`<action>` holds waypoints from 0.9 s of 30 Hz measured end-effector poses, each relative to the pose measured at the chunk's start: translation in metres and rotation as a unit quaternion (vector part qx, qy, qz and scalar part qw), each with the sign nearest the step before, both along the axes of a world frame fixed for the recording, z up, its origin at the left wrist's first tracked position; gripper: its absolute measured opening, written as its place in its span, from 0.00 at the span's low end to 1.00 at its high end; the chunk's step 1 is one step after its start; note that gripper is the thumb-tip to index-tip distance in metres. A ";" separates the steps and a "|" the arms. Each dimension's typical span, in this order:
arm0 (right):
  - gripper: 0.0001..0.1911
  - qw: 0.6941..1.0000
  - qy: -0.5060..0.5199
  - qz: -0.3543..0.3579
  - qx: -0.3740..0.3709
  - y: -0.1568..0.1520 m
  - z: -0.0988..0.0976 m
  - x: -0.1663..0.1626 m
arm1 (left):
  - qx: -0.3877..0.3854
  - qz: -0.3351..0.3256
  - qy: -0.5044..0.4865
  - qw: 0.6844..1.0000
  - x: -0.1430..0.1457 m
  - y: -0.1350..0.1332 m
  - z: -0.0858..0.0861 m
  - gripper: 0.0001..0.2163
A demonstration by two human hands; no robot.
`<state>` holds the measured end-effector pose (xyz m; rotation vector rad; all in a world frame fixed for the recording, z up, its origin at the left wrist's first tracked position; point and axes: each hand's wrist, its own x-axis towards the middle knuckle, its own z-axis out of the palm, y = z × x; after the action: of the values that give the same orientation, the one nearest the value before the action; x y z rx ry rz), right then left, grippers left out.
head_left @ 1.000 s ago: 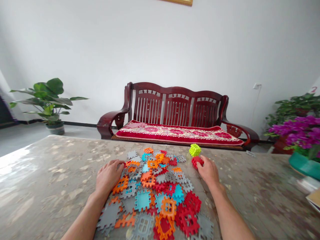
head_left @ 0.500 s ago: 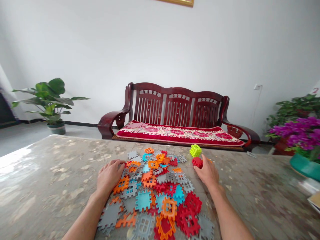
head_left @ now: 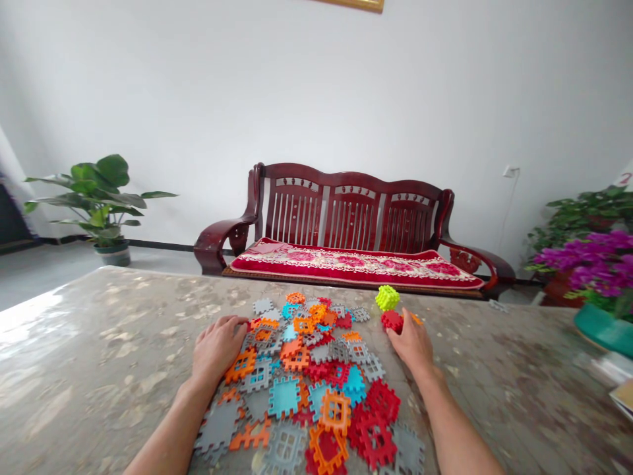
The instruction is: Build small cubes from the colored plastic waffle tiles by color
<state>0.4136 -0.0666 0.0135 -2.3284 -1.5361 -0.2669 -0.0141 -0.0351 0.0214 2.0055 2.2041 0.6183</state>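
Note:
A loose pile of notched plastic building tiles (head_left: 284, 397) in orange, red, grey and light blue lies between my two hands. My left hand (head_left: 217, 343) rests palm down at the pile's left edge, fingers stretched out; its fingertips lie beside a red tile, partly hidden. To the right of the pile, my right hand (head_left: 414, 343) has thumb and forefinger apart at the side of a small red block (head_left: 392, 320). Just behind that block sits a yellow-green knobbly cube (head_left: 387, 298). Past my right fingers, part of an orange piece (head_left: 417, 319) shows.
The tiles lie on a stone-patterned table (head_left: 133, 336). Beyond its far edge stands a dark red wooden bench (head_left: 351, 210) with a red floral cushion. At the right are a teal pot (head_left: 601, 330) of purple flowers and some papers (head_left: 624, 394).
My right hand has shifted slightly right, easing off the red block, which stays almost in place. My left hand and the pile look unchanged.

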 end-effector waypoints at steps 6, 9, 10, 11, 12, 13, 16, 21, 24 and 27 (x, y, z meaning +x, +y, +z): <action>0.32 1.000 0.009 -0.001 -0.004 0.000 0.001 -0.002 | -0.005 -0.005 0.004 1.000 0.000 0.001 0.000 0.20; 0.33 1.000 0.016 -0.003 -0.005 -0.002 0.001 -0.002 | -0.010 -0.008 0.007 1.000 -0.001 0.002 -0.001 0.21; 0.33 1.000 0.017 -0.006 -0.003 -0.002 0.001 -0.003 | -0.010 -0.008 0.006 1.000 -0.001 0.002 -0.001 0.21; 0.34 1.000 0.016 -0.009 0.002 -0.003 0.001 -0.003 | -0.010 -0.007 0.006 1.000 -0.001 0.002 -0.001 0.21; 0.34 1.000 0.013 -0.011 0.012 -0.004 0.001 -0.004 | -0.009 -0.006 0.006 1.000 -0.001 0.002 -0.001 0.21; 0.34 1.000 0.008 -0.009 0.027 -0.005 0.002 -0.004 | -0.008 -0.006 0.006 1.000 -0.001 0.002 -0.001 0.21; 0.29 0.994 -0.008 0.019 0.107 -0.006 0.003 -0.006 | -0.007 -0.003 0.006 1.000 -0.001 0.001 -0.001 0.20; 0.17 0.968 0.029 0.160 0.189 -0.004 0.004 -0.020 | 0.005 -0.003 0.007 1.000 -0.001 0.001 -0.001 0.20; 0.17 0.955 0.076 0.235 0.165 -0.004 0.002 -0.038 | 0.005 -0.002 0.007 1.000 0.000 0.001 -0.002 0.19; 0.16 0.942 0.129 0.282 0.126 -0.006 0.002 -0.056 | 0.002 0.000 0.005 1.000 0.000 0.001 -0.002 0.19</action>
<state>0.3575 -0.0730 0.0158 -1.5752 -1.8223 -0.0087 -0.0145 -0.0346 0.0199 2.0139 2.2103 0.6155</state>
